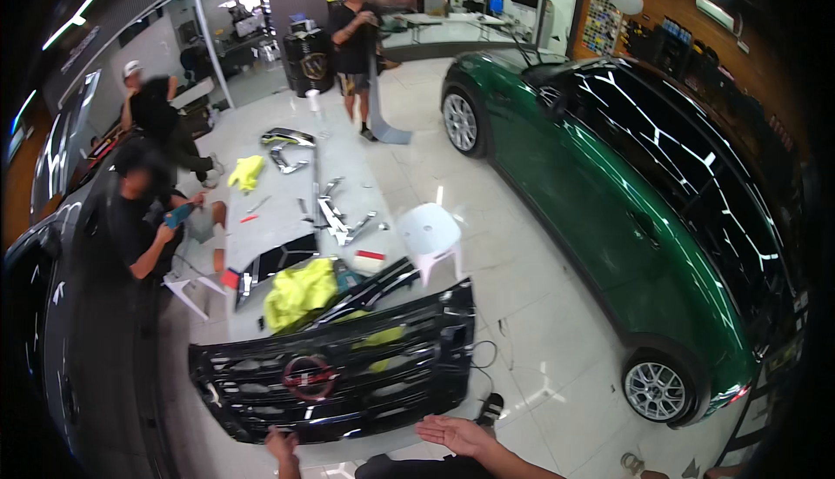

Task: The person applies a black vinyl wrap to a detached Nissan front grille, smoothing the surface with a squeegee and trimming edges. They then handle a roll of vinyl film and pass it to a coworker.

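A glossy black car grille with horizontal slats and a round reddish emblem leans across the near end of the long table. At its lower left edge is my left hand, with bent fingers closed on the rim. My right hand lies palm up just under the lower right edge, its fingers stretched out and nothing in it. Behind the grille, a bright yellow cloth is bunched on the table beside a long dark trim piece.
Trim parts and a second yellow cloth lie on the pale table. A white stool stands to its right, near a green car. At left, a seated person holds a teal tool; another person stands beyond.
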